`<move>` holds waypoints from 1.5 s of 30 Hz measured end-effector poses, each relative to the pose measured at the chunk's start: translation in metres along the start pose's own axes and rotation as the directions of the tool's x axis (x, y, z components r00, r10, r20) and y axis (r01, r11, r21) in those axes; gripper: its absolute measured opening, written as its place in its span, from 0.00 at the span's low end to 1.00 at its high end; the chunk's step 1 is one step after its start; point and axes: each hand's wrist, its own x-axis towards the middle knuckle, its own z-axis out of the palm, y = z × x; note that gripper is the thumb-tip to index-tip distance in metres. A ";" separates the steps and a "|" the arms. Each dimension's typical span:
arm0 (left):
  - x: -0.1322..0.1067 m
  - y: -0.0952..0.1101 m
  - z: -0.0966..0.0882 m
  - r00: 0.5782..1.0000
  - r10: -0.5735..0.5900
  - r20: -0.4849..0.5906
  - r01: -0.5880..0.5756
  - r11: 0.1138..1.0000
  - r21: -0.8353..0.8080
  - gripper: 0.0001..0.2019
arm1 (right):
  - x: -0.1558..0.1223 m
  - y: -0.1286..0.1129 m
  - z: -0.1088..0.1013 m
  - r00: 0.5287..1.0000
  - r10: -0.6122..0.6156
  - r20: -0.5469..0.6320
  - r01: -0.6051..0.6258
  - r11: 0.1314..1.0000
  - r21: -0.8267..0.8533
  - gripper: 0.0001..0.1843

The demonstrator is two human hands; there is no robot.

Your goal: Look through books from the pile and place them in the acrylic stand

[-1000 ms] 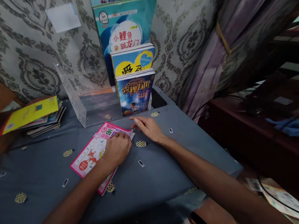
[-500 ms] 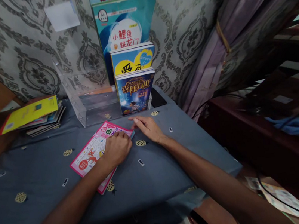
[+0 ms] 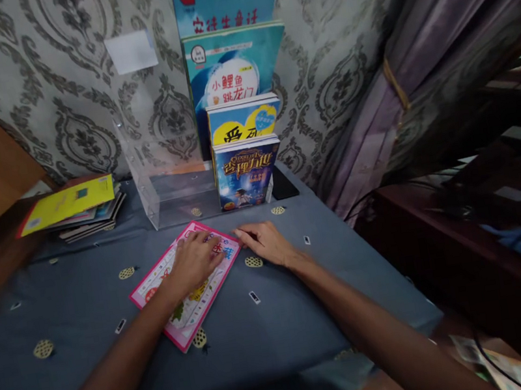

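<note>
A thin pink-bordered booklet [image 3: 157, 289] lies flat on the blue-grey tablecloth [image 3: 271, 325]. My left hand [image 3: 195, 261] rests on top of it, fingers spread flat over the cover. My right hand [image 3: 264, 243] lies on the cloth at the booklet's right corner, fingertips touching its edge, fingers slightly curled. Behind them a clear acrylic stand [image 3: 152, 179] holds several upright books [image 3: 247, 171] in stepped rows on its right side; its left side is bare.
A stack of flat books with a yellow cover on top [image 3: 75, 204] sits at the back left. A dark phone-like slab [image 3: 284, 184] lies by the stand. Patterned wallpaper is behind, a purple curtain [image 3: 418, 64] and dark wooden furniture to the right.
My left hand went from a fist at the booklet's right corner to lying flat on the cover. The booklet has slid slightly. The view tilted up a little.
</note>
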 end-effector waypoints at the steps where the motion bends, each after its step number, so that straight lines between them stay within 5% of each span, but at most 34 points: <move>1: 0.000 -0.005 0.001 1.000 -0.024 0.003 0.024 1.000 0.004 0.18 | 0.000 0.000 0.000 1.000 -0.004 -0.002 0.004 1.000 -0.006 0.28; 14: 0.003 0.000 -0.009 0.973 -0.231 0.014 0.225 0.959 0.175 0.25 | 0.011 0.001 0.023 0.999 -0.033 0.003 0.033 0.995 -0.090 0.19; 27: 0.001 -0.005 -0.027 0.945 -0.318 0.077 0.306 0.943 0.133 0.21 | 0.046 -0.004 0.041 0.996 -0.044 0.076 0.061 0.968 -0.244 0.15; 45: 0.005 -0.019 0.017 0.995 -0.051 -0.085 0.059 0.994 0.095 0.15 | 0.031 -0.005 0.056 0.999 -0.017 0.049 0.035 0.919 -0.394 0.23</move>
